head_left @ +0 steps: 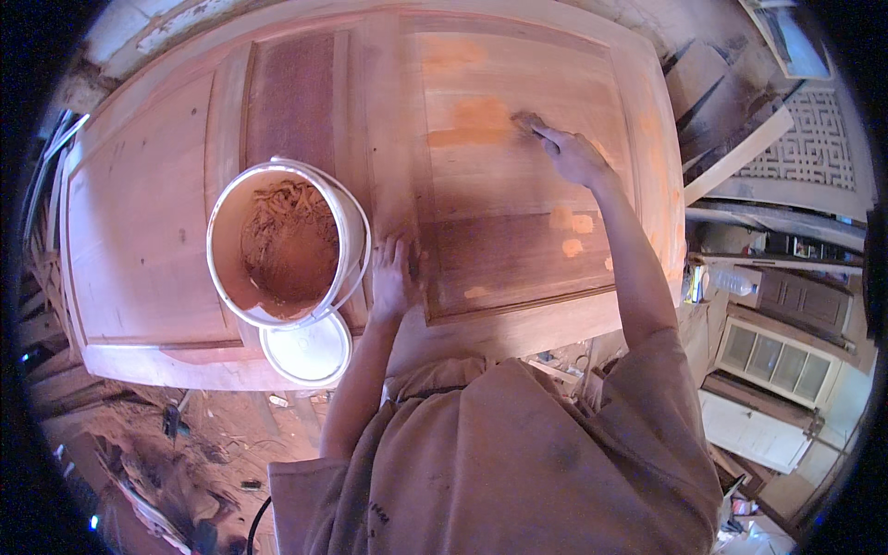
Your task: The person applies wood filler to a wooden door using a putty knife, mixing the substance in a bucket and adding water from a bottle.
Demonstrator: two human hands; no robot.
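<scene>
A large panelled wooden door (388,139) lies flat in front of me. My right hand (583,159) is closed on what looks like a putty knife (531,122), its blurred grey blade at the right-hand panel. Orange filler patches (481,116) mark this panel, with smaller ones nearer me. My left hand (392,282) lies on the door's middle rail, fingers stretched out, holding nothing. Just left of it stands a white bucket (351,245) with reddish-brown filler (291,240) inside. A round white lid (310,351) lies at the door's near edge, partly under the bucket.
Wood planks (740,153) and a lattice panel (800,139) stand at the right. Farther down that side are a clear plastic bottle (735,279), a glazed frame (779,359) and a white board (754,430). Debris and dust cover the floor (222,435) at lower left.
</scene>
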